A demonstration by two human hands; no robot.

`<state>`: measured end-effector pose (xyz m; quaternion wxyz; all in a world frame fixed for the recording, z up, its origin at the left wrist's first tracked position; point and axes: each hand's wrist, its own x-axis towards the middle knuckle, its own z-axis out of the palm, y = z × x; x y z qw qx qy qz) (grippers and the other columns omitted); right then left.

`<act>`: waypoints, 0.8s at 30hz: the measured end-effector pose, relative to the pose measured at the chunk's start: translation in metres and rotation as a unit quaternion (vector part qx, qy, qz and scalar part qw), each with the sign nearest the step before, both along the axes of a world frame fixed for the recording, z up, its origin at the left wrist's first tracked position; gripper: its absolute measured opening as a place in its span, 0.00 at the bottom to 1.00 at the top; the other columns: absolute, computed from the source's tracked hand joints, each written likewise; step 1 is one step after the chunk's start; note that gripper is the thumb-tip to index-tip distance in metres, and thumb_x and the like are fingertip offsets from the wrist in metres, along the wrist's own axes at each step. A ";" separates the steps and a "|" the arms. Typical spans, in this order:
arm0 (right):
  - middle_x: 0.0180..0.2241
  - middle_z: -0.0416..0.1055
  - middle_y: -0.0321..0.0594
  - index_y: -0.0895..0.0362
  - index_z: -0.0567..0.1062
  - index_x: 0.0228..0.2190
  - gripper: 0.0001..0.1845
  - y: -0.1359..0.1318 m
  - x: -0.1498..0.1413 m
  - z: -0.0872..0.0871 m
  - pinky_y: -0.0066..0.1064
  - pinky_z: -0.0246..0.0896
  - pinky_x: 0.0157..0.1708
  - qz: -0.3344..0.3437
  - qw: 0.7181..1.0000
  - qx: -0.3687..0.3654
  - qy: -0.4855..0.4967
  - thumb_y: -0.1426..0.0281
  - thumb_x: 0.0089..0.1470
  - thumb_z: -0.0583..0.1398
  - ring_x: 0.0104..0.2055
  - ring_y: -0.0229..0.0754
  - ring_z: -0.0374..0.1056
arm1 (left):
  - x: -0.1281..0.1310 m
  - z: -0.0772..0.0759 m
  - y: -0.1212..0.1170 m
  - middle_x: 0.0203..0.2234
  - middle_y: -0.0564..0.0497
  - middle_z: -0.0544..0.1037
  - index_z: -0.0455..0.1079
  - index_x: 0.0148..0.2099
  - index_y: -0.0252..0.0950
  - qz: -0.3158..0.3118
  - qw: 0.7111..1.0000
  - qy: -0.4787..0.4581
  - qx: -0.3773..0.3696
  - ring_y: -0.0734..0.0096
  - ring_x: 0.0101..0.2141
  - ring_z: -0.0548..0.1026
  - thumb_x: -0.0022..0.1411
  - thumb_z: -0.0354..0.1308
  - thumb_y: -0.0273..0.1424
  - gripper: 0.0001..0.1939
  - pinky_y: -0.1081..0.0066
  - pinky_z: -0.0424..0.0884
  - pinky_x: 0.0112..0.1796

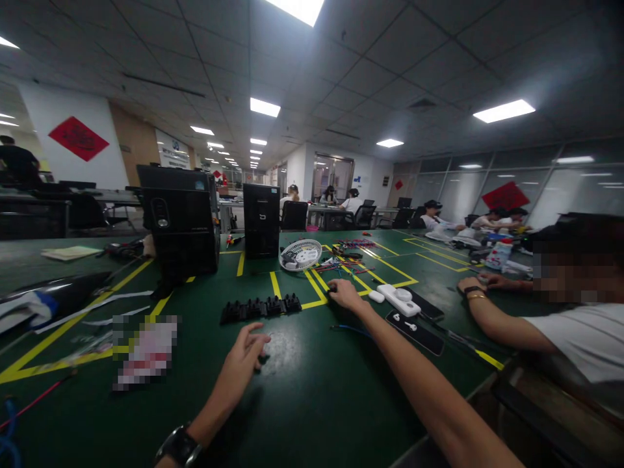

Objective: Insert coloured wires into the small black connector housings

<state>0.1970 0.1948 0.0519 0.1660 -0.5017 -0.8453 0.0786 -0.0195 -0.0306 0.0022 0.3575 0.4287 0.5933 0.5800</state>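
Note:
My left hand (247,348) hovers above the green table with its fingers loosely bent and apart, holding nothing. Just beyond it lies a row of black terminal-like blocks (263,308). Farther forward, my right hand (345,296) reaches out with its fingers curled down at the tabletop, by the yellow tape lines. Something small and dark shows at its fingertips, too small to name. A blue wire (351,329) lies beneath my right forearm. Past this hand, several coloured wires (348,265) lie in a loose heap beside a white plastic basket (300,255).
Two black computer cases (180,221) stand at the back left. A white power bank (398,299), an earbud case (376,296) and a phone (414,331) with earbuds lie right of my arm. A co-worker's arm (492,315) rests on the table at right.

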 end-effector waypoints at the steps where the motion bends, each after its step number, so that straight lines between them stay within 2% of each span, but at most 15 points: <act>1: 0.45 0.72 0.43 0.55 0.72 0.49 0.20 -0.012 -0.012 0.002 0.30 0.61 0.45 0.025 1.000 -0.005 0.018 0.72 0.53 0.59 0.45 0.44 0.69 | 0.002 0.002 0.001 0.43 0.41 0.74 0.59 0.55 0.37 -0.007 0.997 -0.073 -0.005 0.61 0.36 0.75 0.58 0.55 0.44 0.26 0.65 0.71 0.32; 3: 0.44 0.73 0.38 0.52 0.69 0.51 0.21 -0.045 -0.041 0.003 0.26 0.63 0.41 0.093 0.993 -0.010 0.073 0.65 0.55 0.58 0.41 0.39 0.70 | 0.010 0.007 0.002 0.46 0.38 0.73 0.55 0.58 0.39 -0.030 0.972 -0.234 -0.021 0.59 0.38 0.76 0.60 0.53 0.44 0.28 0.60 0.73 0.34; 5: 0.44 0.72 0.39 0.54 0.69 0.51 0.24 -0.084 -0.068 0.003 0.27 0.64 0.40 0.215 0.963 -0.001 0.161 0.62 0.54 0.60 0.40 0.38 0.70 | 0.020 0.012 0.003 0.49 0.37 0.72 0.54 0.60 0.40 -0.054 0.933 -0.355 -0.031 0.55 0.41 0.76 0.62 0.50 0.45 0.27 0.52 0.73 0.37; 7: 0.46 0.71 0.41 0.55 0.70 0.50 0.26 -0.118 -0.086 0.004 0.29 0.62 0.44 0.307 0.932 0.028 0.190 0.58 0.51 0.62 0.45 0.41 0.68 | 0.026 0.014 0.002 0.49 0.39 0.71 0.56 0.59 0.42 -0.043 0.914 -0.402 -0.023 0.54 0.42 0.76 0.64 0.48 0.43 0.24 0.49 0.73 0.39; 9: 0.47 0.70 0.43 0.55 0.71 0.49 0.24 -0.137 -0.087 0.005 0.31 0.59 0.49 0.326 0.923 0.064 0.193 0.58 0.52 0.61 0.50 0.42 0.65 | 0.025 0.012 0.001 0.47 0.41 0.73 0.60 0.56 0.40 -0.003 0.915 -0.403 -0.014 0.56 0.39 0.77 0.65 0.47 0.40 0.20 0.52 0.74 0.38; 11: 0.46 0.70 0.43 0.55 0.72 0.47 0.17 -0.137 -0.066 0.007 0.31 0.56 0.51 0.276 0.939 0.091 0.182 0.63 0.57 0.58 0.51 0.42 0.64 | 0.018 0.007 -0.001 0.43 0.40 0.75 0.63 0.52 0.35 0.032 0.923 -0.384 -0.014 0.59 0.35 0.78 0.65 0.46 0.39 0.18 0.57 0.75 0.35; 14: 0.40 0.73 0.44 0.56 0.75 0.40 0.11 -0.112 -0.005 0.003 0.31 0.58 0.46 0.121 0.985 0.082 0.095 0.70 0.58 0.55 0.45 0.43 0.67 | 0.005 0.000 -0.002 0.37 0.39 0.77 0.66 0.47 0.30 0.046 0.927 -0.372 -0.007 0.60 0.33 0.78 0.66 0.44 0.39 0.19 0.59 0.76 0.33; 16: 0.39 0.74 0.46 0.57 0.76 0.38 0.10 -0.093 0.037 -0.003 0.32 0.58 0.43 0.012 0.998 0.059 0.021 0.70 0.57 0.56 0.43 0.45 0.68 | 0.002 -0.002 -0.001 0.37 0.38 0.77 0.67 0.46 0.29 0.041 0.926 -0.376 0.004 0.61 0.34 0.78 0.66 0.45 0.39 0.18 0.58 0.76 0.35; 17: 0.38 0.74 0.47 0.58 0.77 0.37 0.10 -0.085 0.056 -0.007 0.33 0.59 0.42 -0.019 0.999 0.051 0.000 0.70 0.56 0.57 0.42 0.46 0.69 | 0.002 -0.003 0.000 0.37 0.38 0.77 0.67 0.46 0.29 0.035 0.926 -0.375 0.009 0.61 0.35 0.78 0.66 0.45 0.38 0.18 0.59 0.75 0.36; 20: 0.37 0.75 0.48 0.59 0.77 0.36 0.09 -0.072 0.089 -0.018 0.32 0.59 0.38 -0.052 0.998 0.036 -0.028 0.69 0.53 0.60 0.39 0.47 0.70 | 0.005 -0.003 0.002 0.40 0.36 0.77 0.67 0.48 0.28 0.008 0.932 -0.361 0.012 0.62 0.36 0.77 0.66 0.46 0.38 0.19 0.64 0.75 0.35; 24: 0.36 0.75 0.44 0.56 0.77 0.36 0.09 -0.066 0.092 -0.026 0.27 0.58 0.32 -0.054 0.998 0.018 -0.041 0.67 0.51 0.61 0.35 0.42 0.71 | 0.005 -0.001 -0.001 0.40 0.37 0.77 0.67 0.51 0.28 -0.031 0.932 -0.361 0.025 0.62 0.35 0.77 0.65 0.45 0.37 0.20 0.66 0.74 0.32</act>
